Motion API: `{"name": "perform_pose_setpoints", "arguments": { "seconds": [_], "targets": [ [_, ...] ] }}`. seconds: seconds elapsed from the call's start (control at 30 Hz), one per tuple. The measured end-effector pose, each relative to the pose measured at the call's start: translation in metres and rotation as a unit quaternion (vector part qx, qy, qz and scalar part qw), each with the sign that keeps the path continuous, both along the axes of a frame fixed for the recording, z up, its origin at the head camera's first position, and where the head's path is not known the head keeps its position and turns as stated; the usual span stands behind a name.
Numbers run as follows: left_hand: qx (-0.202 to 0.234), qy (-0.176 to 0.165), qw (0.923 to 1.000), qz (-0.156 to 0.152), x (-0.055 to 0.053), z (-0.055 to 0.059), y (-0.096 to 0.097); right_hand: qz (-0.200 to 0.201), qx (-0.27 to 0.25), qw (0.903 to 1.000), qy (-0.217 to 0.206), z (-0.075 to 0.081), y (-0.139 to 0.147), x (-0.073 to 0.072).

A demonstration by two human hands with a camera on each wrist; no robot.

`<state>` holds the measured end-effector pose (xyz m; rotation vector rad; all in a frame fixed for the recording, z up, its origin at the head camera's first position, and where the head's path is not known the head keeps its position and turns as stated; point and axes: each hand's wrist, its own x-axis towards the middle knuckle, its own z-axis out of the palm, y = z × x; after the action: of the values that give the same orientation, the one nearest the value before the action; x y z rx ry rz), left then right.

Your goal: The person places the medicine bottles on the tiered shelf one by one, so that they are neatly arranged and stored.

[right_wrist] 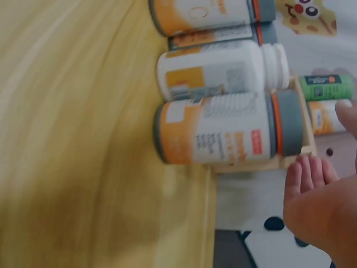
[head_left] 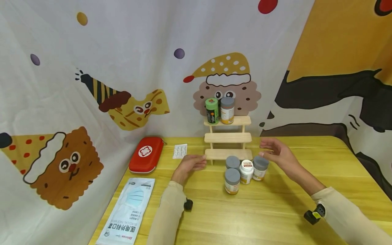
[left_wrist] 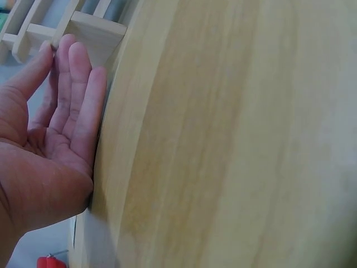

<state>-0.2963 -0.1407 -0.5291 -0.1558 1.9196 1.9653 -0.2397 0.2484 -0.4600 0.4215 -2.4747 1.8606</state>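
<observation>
A three-step wooden display stand (head_left: 228,137) stands at the back of the table. My left hand (head_left: 191,164) is at the left end of its lowest board; in the left wrist view the thumb and index fingertips pinch the board's end, the other fingers (left_wrist: 78,100) extended. My right hand (head_left: 281,158) hovers right of the stand, empty, fingers apart, beside a grey-lidded bottle (head_left: 260,167). Left of that bottle are a white-capped bottle (head_left: 246,173) and two more grey-lidded bottles, the front one (head_left: 232,183) fully visible. On the top board stand a green bottle (head_left: 212,112) and another grey-lidded bottle (head_left: 227,112).
A red first-aid case (head_left: 146,154) lies at the table's back left, with a small white printed card (head_left: 180,151) to its right. Nearer the front left lies a surgical mask packet (head_left: 127,211). A printed curtain (head_left: 137,51) hangs behind the wooden table (head_left: 245,221).
</observation>
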Motion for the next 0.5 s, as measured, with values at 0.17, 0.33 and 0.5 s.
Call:
{"name": "perform_pose_setpoints", "arguments": {
  "seconds": [0.17,0.33,0.5],
  "targets": [
    [0.002,-0.001,1.0000,0.001,-0.001,-0.001,-0.001,0.030,0.008,0.9994,-0.016,-0.011,0.010,0.002],
    [-0.002,0.000,1.0000,-0.001,-0.001,-0.001,-0.001,0.056,0.015,0.9979,-0.031,-0.019,0.015,0.003],
    [-0.008,0.007,0.9999,-0.008,0.000,-0.002,-0.001,0.073,0.023,0.9964,-0.038,-0.026,0.019,0.005]
  ]
}}
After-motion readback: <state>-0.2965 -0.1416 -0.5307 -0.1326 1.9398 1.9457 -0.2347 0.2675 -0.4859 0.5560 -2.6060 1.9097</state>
